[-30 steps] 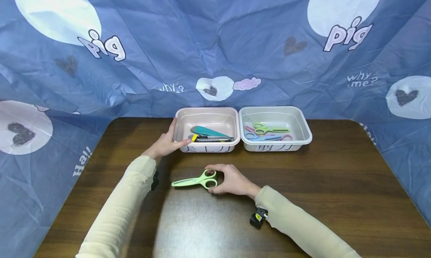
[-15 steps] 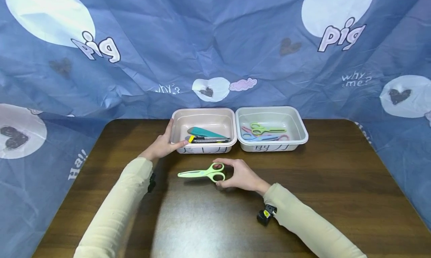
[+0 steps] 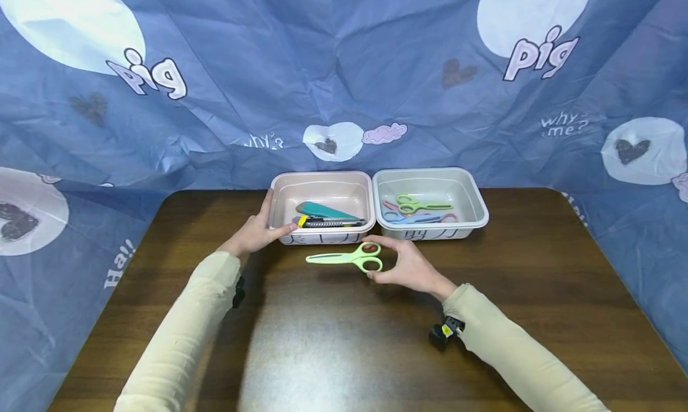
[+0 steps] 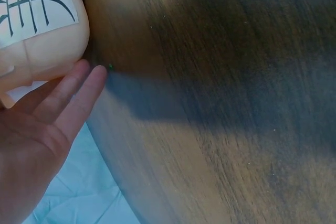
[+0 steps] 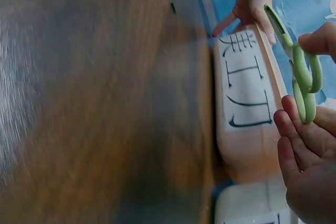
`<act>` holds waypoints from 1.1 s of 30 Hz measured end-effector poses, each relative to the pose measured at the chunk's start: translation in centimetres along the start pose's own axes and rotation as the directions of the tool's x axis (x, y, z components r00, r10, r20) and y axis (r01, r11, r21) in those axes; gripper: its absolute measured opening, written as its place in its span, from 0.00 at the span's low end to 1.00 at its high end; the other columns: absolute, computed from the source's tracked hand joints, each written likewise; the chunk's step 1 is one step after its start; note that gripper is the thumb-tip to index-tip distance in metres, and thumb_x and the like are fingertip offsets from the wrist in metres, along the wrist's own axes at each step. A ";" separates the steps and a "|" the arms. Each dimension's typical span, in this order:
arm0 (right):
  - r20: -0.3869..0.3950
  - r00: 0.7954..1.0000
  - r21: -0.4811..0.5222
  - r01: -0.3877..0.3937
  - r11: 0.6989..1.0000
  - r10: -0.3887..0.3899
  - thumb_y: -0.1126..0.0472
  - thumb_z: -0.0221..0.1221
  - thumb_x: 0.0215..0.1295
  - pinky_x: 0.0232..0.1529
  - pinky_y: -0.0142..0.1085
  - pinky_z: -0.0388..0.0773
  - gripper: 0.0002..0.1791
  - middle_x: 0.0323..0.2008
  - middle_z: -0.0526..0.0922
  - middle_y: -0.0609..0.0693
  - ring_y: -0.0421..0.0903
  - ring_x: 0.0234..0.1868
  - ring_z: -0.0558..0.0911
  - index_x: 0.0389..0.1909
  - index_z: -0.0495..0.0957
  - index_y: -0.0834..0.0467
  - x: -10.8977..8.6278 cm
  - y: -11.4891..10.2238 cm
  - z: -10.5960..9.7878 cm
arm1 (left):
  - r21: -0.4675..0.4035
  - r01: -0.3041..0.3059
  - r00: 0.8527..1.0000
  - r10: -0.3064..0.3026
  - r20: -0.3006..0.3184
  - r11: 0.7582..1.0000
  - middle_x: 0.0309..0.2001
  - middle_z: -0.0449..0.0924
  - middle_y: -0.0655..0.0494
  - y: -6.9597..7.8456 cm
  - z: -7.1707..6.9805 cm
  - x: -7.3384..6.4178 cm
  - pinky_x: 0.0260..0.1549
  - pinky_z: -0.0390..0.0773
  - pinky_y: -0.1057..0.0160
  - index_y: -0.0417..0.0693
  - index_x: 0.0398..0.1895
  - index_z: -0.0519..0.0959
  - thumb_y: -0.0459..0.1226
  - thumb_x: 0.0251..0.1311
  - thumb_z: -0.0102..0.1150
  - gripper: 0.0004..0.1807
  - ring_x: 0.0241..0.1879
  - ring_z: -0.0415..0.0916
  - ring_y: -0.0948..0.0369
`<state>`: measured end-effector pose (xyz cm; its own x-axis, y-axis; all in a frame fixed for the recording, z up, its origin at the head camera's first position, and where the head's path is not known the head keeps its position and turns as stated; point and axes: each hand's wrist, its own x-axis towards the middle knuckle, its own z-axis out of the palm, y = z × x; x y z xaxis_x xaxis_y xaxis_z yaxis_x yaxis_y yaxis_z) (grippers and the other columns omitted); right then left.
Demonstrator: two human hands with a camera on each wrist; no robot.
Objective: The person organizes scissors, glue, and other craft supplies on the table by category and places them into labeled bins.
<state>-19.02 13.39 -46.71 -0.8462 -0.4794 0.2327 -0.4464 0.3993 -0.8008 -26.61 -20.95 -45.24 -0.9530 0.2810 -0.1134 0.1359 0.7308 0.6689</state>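
My right hand (image 3: 411,267) pinches a pair of light green scissors (image 3: 335,258) by the handle loops, blades pointing left, above the table before the two bins. In the right wrist view the thumb and fingertips hold the scissors (image 5: 300,74) at opposite sides of the loops. My left hand (image 3: 254,231) rests at the left end of a pale pink bin (image 3: 328,183), its thumb along the front rim and straight fingers against the side. Inside that bin lie a teal utility knife (image 3: 325,211) and a black utility knife with a yellow end (image 3: 333,223).
Right beside the pink bin stands a pale grey-green bin (image 3: 430,177) with green scissors (image 3: 432,206), blue scissors (image 3: 419,218) and pink pieces. Both bins carry handwritten labels on the front. Behind the brown wooden table (image 3: 537,316) hangs a blue printed cloth (image 3: 258,71).
My right hand has lifted the green scissors off the table area and carried them right and toward the bins. The left hand stays at the pink bin. The head view has shifted slightly.
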 end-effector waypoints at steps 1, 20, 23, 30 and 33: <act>-0.007 1.000 -0.006 0.003 1.000 -0.003 0.61 0.72 0.47 0.53 0.48 0.71 0.34 0.45 0.84 0.49 0.46 0.47 0.78 0.59 0.77 0.59 0.0 0.0 -0.3 | 0.003 -0.001 1.000 0.001 0.001 1.000 0.65 0.53 0.19 0.0 0.0 0.1 0.61 0.59 0.41 0.42 0.76 0.28 0.52 0.60 0.60 0.59 0.62 0.60 0.33; -0.081 0.995 -0.048 -0.063 0.997 0.059 0.61 0.70 0.49 0.59 0.53 0.66 0.33 0.56 0.79 0.54 0.53 0.57 0.75 0.61 0.76 0.57 -0.2 -0.3 -5.3 | -0.017 0.005 1.000 -0.004 0.015 1.000 0.65 0.51 0.18 0.1 0.1 -0.1 0.62 0.58 0.41 0.44 0.75 0.26 0.54 0.60 0.60 0.60 0.63 0.59 0.33; -0.097 0.993 -0.044 -0.072 0.996 0.067 0.62 0.70 0.48 0.59 0.53 0.65 0.33 0.58 0.77 0.54 0.53 0.59 0.74 0.60 0.76 0.55 -0.3 -0.1 -5.9 | -0.018 0.009 1.000 -0.008 0.016 1.000 0.65 0.51 0.18 0.0 0.1 -0.1 0.62 0.57 0.41 0.45 0.76 0.26 0.54 0.60 0.60 0.60 0.63 0.59 0.34; -0.138 0.988 -0.066 -0.074 0.995 0.065 0.63 0.70 0.48 0.57 0.55 0.66 0.32 0.55 0.80 0.55 0.53 0.54 0.76 0.59 0.77 0.57 -0.2 0.9 -7.4 | -0.018 0.014 1.000 -0.014 0.013 1.000 0.66 0.51 0.19 0.1 0.1 -0.3 0.62 0.57 0.41 0.44 0.76 0.26 0.54 0.60 0.60 0.59 0.63 0.59 0.34; -0.147 0.985 -0.076 -0.100 0.992 0.088 0.64 0.70 0.48 0.56 0.54 0.67 0.32 0.53 0.80 0.57 0.52 0.52 0.76 0.59 0.77 0.58 -0.2 1.3 -8.2 | -0.009 -0.002 1.000 0.002 0.001 1.000 0.65 0.53 0.19 0.2 0.0 -0.3 0.62 0.58 0.42 0.43 0.76 0.27 0.53 0.60 0.60 0.59 0.62 0.60 0.34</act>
<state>-21.80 20.42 -43.31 -0.9156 -0.3223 0.2404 -0.3808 0.5035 -0.7755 -26.26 -20.85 -45.06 -0.9523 0.2834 -0.1131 0.1355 0.7249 0.6754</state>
